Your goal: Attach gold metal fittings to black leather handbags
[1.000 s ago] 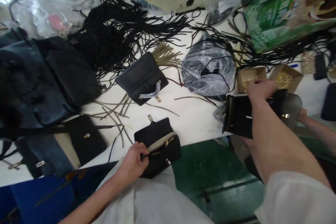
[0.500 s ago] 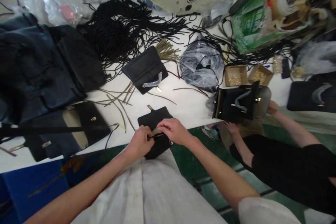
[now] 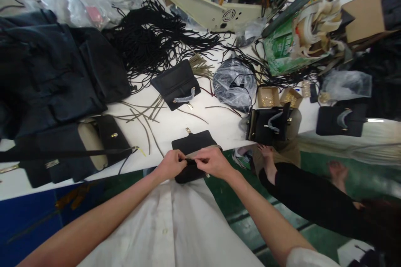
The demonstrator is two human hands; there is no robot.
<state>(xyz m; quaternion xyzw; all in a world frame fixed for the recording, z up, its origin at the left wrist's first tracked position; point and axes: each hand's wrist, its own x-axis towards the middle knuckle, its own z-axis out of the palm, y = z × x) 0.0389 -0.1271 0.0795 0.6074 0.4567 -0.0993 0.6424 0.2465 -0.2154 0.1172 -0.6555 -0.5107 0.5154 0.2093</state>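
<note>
Small bag (image 3: 186, 176): black, between both hands at near edge of bench (image 3: 224, 127); flap folded back over bench, body low in front of white shirt (image 3: 167, 227).
Gold clasp (image 3: 188, 130): on far end of flap, pointing away from shirt.
Left hand (image 3: 173, 164): thumb and fingers together, pinching small bag at left part of its opening.
Right hand (image 3: 213, 162): pinching small bag too, just right of left hand; cannot tell exact part under fingertips, too small.
Open bag (image 3: 175, 80): black, lying on bench beyond small bag, wrapped handle (image 3: 184, 98) toward near side.
Brown cords (image 3: 200, 66): bundled just behind open bag.
Loose cords (image 3: 147, 129): strewn on bench left of small bag.
Black cords (image 3: 142, 44): big tangled heap, behind and left of open bag.
Wrapped bundle (image 3: 233, 81): dark, in clear plastic, right of open bag.
Cardboard boxes (image 3: 268, 91): two, side by side, holding small gold pieces.
Standing bag (image 3: 265, 127): black, in front of boxes, near bench edge.
Co-worker's hand (image 3: 267, 152): just below standing bag; cannot tell if touching.
Dark bags (image 3: 53, 66): piled along left side of bench.
</note>
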